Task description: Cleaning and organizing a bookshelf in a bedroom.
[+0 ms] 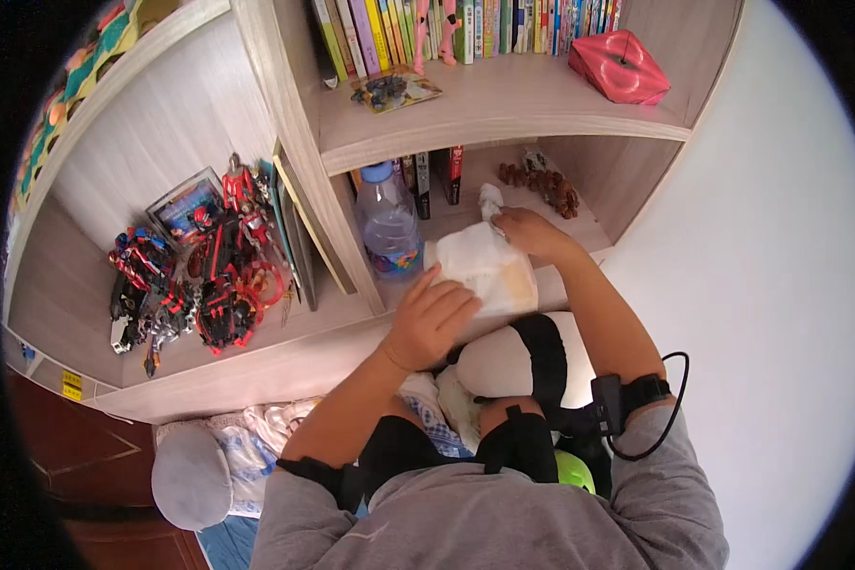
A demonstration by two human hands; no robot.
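Note:
A white bag (481, 267), possibly plastic, with a yellowish patch at its lower right, is in front of the lower right shelf compartment. Its gathered, twisted neck (491, 199) sticks up at the top. My right hand (538, 234) pinches the bag just below that neck. At the bag's lower left edge is my left hand (433, 313), its index finger stretched along the side and the other fingers bent; whether it grips cannot be told. A clear plastic bottle (390, 228) with a blue cap stands on the shelf left of the bag.
Behind the bag are several dark books (423, 185) and a brown beaded object (556, 189). Toy figures (221, 271) crowd the left compartment. The upper shelf (513, 100) holds books and a red package (620, 68). Below my right forearm lies a black-and-white plush (499, 360).

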